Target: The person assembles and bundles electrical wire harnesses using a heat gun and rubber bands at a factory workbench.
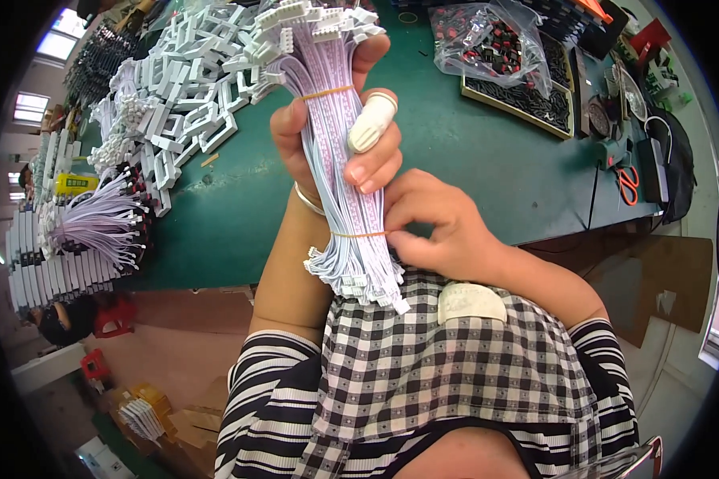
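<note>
As a person in a checked apron [455, 359] works at the near edge of a green desk [256, 172], a bundle of white and purple wires [327, 152] stands nearly upright in the left hand [298, 156], raised above the surface, its lower plugs hanging past the near edge in front of the apron. The hand is wrapped firmly around the upper half, thumb on one side and fingers on the other, one fingertip covered by a white finger cot [373, 122]. The right hand [439, 219] reaches in from the side, thumb and forefinger drawn together at the lower band [359, 235], which they appear to pinch.

The binding looks close to complete: an upper band [327, 93] circles the wires below the top connectors, and the lower one crosses them above the bottom plugs. Settling that lower band and laying the bundle down seem to be what is left, though whether it needs another turn cannot be told.

Toward the desk's far left corner lies a heap of white frames [192, 88]; more wires [96, 223] fan out along the left edge. A clear bag of red and black parts [487, 40] sits by the far edge, and orange-handled scissors [629, 185] lie near the right edge.
</note>
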### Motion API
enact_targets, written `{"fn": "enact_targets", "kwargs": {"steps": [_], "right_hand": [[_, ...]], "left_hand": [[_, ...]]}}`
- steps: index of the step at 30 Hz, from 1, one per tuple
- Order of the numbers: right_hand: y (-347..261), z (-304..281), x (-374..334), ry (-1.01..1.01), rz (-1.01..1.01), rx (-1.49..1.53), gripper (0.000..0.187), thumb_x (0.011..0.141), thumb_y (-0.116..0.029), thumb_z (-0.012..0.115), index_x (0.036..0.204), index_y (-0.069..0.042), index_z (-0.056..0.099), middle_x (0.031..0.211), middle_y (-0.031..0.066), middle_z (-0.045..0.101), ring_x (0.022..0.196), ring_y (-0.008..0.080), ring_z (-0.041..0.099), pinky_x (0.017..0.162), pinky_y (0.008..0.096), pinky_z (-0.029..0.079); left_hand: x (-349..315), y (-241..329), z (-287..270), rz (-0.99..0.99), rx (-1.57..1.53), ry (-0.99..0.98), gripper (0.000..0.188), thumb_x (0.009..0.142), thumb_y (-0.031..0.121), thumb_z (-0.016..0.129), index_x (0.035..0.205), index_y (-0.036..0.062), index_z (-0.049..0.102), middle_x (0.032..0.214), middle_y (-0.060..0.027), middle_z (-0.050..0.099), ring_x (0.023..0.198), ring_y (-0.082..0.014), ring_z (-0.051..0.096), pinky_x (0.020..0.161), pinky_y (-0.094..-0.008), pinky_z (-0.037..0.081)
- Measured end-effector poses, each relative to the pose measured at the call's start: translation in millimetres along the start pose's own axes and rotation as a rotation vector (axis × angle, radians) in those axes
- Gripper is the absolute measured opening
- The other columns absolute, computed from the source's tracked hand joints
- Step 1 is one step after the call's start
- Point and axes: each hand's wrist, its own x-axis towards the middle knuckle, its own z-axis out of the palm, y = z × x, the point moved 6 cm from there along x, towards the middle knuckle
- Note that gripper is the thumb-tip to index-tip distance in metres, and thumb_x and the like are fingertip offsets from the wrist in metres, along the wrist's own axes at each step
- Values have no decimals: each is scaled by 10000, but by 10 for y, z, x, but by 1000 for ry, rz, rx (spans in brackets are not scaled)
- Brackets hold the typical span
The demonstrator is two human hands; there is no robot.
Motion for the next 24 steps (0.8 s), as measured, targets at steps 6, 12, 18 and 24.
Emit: {"fn": "enact_targets", "kwargs": {"steps": [6, 12, 18, 24], "right_hand": [[196, -298, -80, -111, 229, 1134, 224, 784, -131, 538, 595, -73, 433, 540, 46, 485, 528, 196, 480, 636, 344, 430], [344, -317, -406, -301, 316, 239, 268, 815, -130, 627, 623, -32, 468, 543, 13, 454, 510, 91, 399, 472, 270, 323], [-179, -474, -280, -84, -23, 589, 152, 836, -123, 595, 787, 21, 603, 687, 73, 583, 594, 140, 521, 541, 263, 406], [228, -522, -377, 101, 294, 1299, 316, 850, -213, 568, 1050, 27, 610, 575, -37, 447, 490, 86, 381, 538, 251, 336]], "left_hand": [[-12, -47, 183, -60, -103, -111, 798, 851, 341, 582, 1429, 100, 87, 834, -135, 516, 593, -194, 559, 497, -305, 480], [-65, 463, 261, 362, 318, 50, 802, 825, 372, 566, 1430, 103, 113, 802, -110, 514, 563, -170, 545, 472, -276, 463], [-218, 649, 197, 371, 1102, 512, 388, 751, 351, 583, 770, -26, 490, 631, -124, 496, 524, -211, 519, 489, -320, 446], [-133, 565, 270, 341, 1002, 385, 377, 760, 326, 584, 813, -32, 483, 647, -138, 520, 527, -211, 524, 497, -332, 456]]}}
